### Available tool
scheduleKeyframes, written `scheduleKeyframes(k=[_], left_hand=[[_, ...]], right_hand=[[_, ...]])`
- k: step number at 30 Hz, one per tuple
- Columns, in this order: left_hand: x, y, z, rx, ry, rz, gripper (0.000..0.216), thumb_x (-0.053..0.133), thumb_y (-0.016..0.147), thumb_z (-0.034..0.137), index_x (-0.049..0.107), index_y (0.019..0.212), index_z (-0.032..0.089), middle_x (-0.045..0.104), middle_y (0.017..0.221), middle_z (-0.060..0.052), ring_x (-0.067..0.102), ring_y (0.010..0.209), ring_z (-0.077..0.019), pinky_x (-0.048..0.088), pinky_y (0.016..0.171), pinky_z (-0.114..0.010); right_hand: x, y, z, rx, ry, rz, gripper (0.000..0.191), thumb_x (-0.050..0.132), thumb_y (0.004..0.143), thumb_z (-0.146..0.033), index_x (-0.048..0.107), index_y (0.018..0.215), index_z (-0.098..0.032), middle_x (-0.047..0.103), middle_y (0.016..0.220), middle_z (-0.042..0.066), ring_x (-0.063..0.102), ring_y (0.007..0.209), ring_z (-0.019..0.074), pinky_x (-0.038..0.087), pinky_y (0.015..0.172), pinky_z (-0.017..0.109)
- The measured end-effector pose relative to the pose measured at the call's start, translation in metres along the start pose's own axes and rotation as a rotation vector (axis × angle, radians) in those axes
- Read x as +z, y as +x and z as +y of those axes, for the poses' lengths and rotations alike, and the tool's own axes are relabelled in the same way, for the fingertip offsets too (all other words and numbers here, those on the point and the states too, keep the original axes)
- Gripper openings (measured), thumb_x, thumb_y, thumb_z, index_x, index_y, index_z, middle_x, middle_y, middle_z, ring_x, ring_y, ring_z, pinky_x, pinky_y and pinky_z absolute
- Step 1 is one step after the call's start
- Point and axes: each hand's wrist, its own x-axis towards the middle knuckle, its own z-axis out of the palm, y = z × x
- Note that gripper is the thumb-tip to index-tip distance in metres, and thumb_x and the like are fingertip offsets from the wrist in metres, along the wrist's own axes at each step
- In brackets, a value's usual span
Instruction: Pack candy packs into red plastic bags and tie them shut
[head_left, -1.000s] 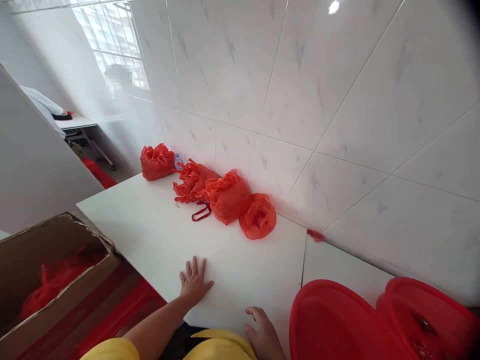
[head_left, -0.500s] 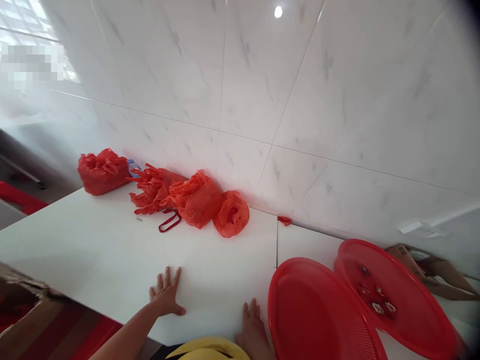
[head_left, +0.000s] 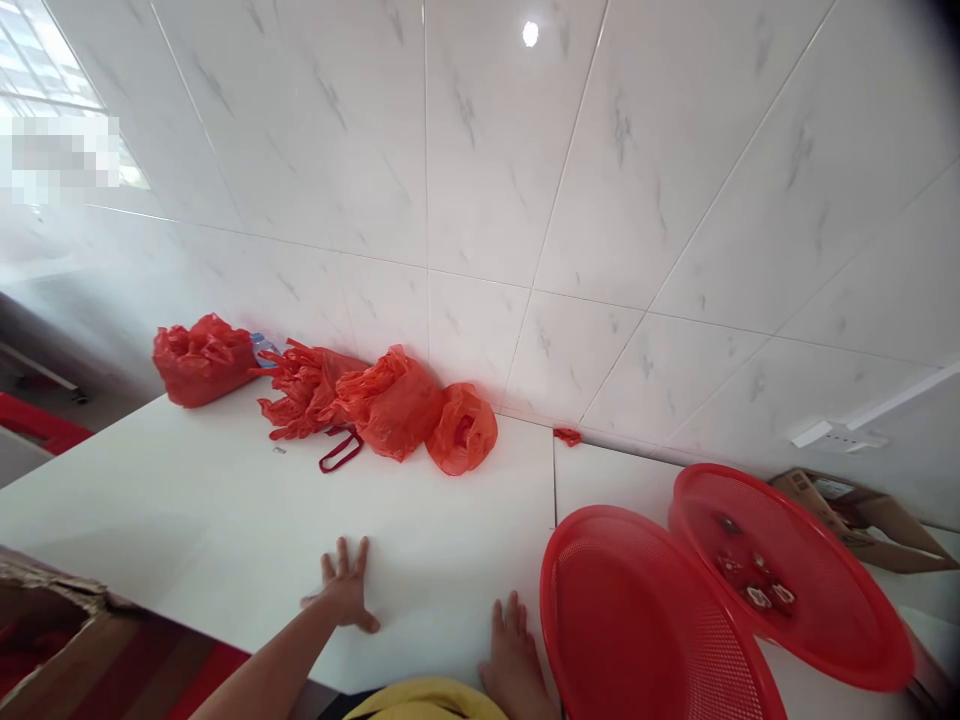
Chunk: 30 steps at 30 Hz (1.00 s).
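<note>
**Both hands flat on white table**

L hand (head_left: 346,600) lies at 6 o'clock, fingers spread, holding nothing. R hand (head_left: 513,652) rests flat, empty, just beside red basket (head_left: 637,620) at 4 o'clock. Red bags (head_left: 390,405) sit at 11 o'clock by wall.

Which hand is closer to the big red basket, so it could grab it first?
The right hand. It lies flat on the white table right beside the rim of the nearer red basket. The left hand rests flat too, but farther away, so it would probably have to reach across.

Red baskets (head_left: 645,620), white table (head_left: 187,520)
</note>
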Motion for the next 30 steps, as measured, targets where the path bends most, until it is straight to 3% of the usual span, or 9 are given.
scheduleKeyframes(k=[15,24,30], left_hand=[[-0.018,-0.017,0.008,-0.035,0.023,-0.080,0.139,0.078,0.041,0.040,-0.017,0.143,0.029,-0.036,0.145,-0.011,-0.021,0.135,-0.0458,0.013,0.089,-0.081],[-0.015,-0.013,0.004,0.001,-0.017,-0.082,0.142,0.080,0.038,0.040,-0.015,0.144,0.028,-0.037,0.144,-0.013,-0.025,0.131,-0.0488,0.011,0.087,-0.083],[-0.014,-0.012,0.004,-0.008,0.000,-0.088,0.143,0.080,0.038,0.041,-0.017,0.143,0.028,-0.039,0.142,-0.013,-0.026,0.131,-0.0486,0.010,0.085,-0.083]], right_hand=[[-0.013,-0.008,-0.015,0.041,-0.119,0.019,0.077,0.050,0.073,-0.012,0.024,0.146,-0.013,0.010,0.154,0.015,0.016,0.140,0.0332,0.028,0.108,0.045],[-0.020,-0.014,-0.021,0.051,-0.154,0.013,0.075,0.048,0.074,-0.008,0.025,0.145,-0.011,0.011,0.154,0.018,0.018,0.140,0.0334,0.030,0.107,0.044],[-0.010,-0.009,-0.018,0.055,-0.166,0.039,0.077,0.051,0.073,-0.011,0.026,0.146,-0.012,0.012,0.154,0.017,0.017,0.140,0.0336,0.031,0.107,0.044]])
